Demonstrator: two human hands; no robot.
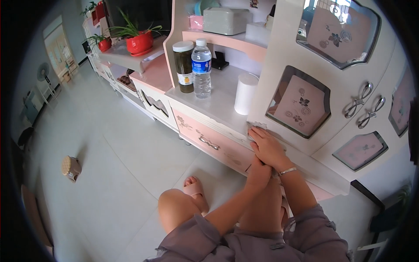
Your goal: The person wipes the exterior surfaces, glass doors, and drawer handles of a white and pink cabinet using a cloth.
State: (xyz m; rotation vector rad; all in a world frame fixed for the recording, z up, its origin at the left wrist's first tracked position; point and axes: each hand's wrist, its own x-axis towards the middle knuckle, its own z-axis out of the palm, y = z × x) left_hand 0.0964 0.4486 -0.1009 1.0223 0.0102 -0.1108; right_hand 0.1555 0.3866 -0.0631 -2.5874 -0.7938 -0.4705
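Observation:
My right hand [269, 147], with a bracelet at its wrist, lies with fingers stretched out on the ledge of the pink and white cabinet [216, 113]. Its fingertips touch a crumpled, pale grey patch [257, 125], which could be a thin cloth or peeling film. Just below, my left hand [260, 173] is curled at the cabinet's front edge, against the right hand's heel; its fingers are mostly hidden and what it holds cannot be told. A white cylinder [246, 95] stands on the shelf beyond my right hand, left of the cabinet door [314, 131].
A water bottle [202, 73] and a dark-filled jar [184, 67] stand on the shelf. Farther left are red potted plants [140, 43] by a television [139, 14]. Metal bow handles [359, 100] stick out on the right. A small stool [71, 168] stands on the floor.

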